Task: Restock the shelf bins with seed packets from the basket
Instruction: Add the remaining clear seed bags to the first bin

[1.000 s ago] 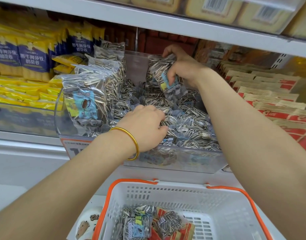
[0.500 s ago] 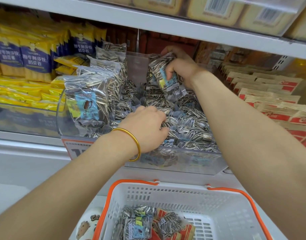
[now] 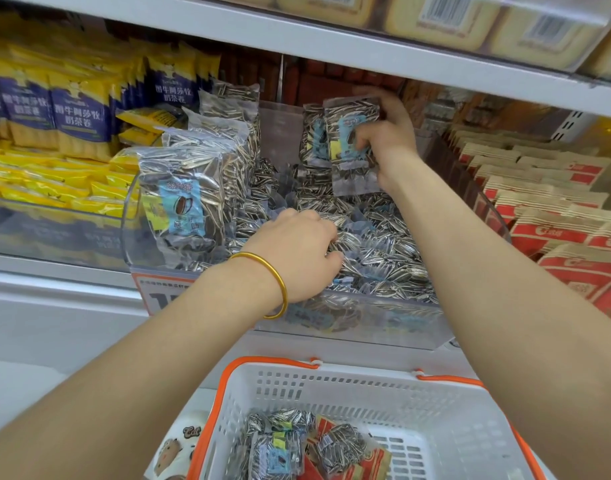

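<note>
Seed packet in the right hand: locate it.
Head view, upper centre: the right hand holds the seed packet upright, deep in the clear bin above the loose packets.

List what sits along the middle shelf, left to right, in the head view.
yellow-and-blue packets → upright seed packets → held seed packet in the right hand → red packets. The left hand is left out, since it overlaps the middle of this row.

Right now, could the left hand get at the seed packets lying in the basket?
Probably yes: the basket is open-topped just below the left hand, and nothing covers its seed packets; the hand would first leave the bin.
</note>
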`<state>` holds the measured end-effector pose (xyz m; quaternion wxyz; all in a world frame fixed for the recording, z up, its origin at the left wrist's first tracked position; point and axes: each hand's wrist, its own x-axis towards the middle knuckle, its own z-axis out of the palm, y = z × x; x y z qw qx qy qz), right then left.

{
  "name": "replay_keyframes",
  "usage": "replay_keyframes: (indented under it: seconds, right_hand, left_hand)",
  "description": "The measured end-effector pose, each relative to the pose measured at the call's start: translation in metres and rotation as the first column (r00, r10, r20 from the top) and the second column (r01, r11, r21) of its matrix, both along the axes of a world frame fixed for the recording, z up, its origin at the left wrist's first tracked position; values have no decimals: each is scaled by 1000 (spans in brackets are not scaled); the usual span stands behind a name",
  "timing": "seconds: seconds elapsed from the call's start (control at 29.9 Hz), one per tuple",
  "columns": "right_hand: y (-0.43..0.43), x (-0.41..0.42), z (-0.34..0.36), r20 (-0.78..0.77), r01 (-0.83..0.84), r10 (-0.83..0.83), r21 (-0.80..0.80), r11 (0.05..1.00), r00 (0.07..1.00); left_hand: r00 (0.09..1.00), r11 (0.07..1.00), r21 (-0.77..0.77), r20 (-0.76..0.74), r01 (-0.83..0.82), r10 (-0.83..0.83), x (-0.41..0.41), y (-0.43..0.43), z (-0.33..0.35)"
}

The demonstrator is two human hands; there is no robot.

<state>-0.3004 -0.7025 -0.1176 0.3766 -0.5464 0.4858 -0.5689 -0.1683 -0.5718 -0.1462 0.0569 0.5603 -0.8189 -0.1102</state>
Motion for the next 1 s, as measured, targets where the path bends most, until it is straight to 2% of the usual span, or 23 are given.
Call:
replay_keyframes:
  seconds: [0.07, 0.1, 0.17, 0.37, 0.57, 0.8, 1.0]
  right_hand:
    - [3, 3, 0, 52, -12, 11, 22, 1000, 999]
    - [4, 4, 0, 28, -21, 20, 23, 1000, 999]
    - [6, 7, -2, -79, -33, 35, 21, 999, 996]
    - [8, 8, -5, -247, -72, 98, 109, 991, 964]
    - [11, 10, 3, -508, -34, 79, 98, 995, 858]
    - [5, 3, 13, -509, -104, 231, 266, 958, 829]
    - [11, 13, 7, -651, -70, 152, 150, 986, 744]
  left_hand:
    - [1000, 1000, -5, 1, 0, 0, 0, 0, 0]
    - [1000, 1000, -10, 2, 1, -1, 0, 0, 0]
    - [1000, 1000, -16, 2, 3, -3, 0, -1, -1]
    - [1000, 1000, -20, 7, 3, -3, 0, -1, -2]
    - [1000, 1000, -21, 0, 3, -3, 1, -1, -1]
    - [1000, 1000, -30, -3, 1, -1, 1, 0, -2]
    - [1000, 999, -41, -2, 6, -6, 1, -2, -4]
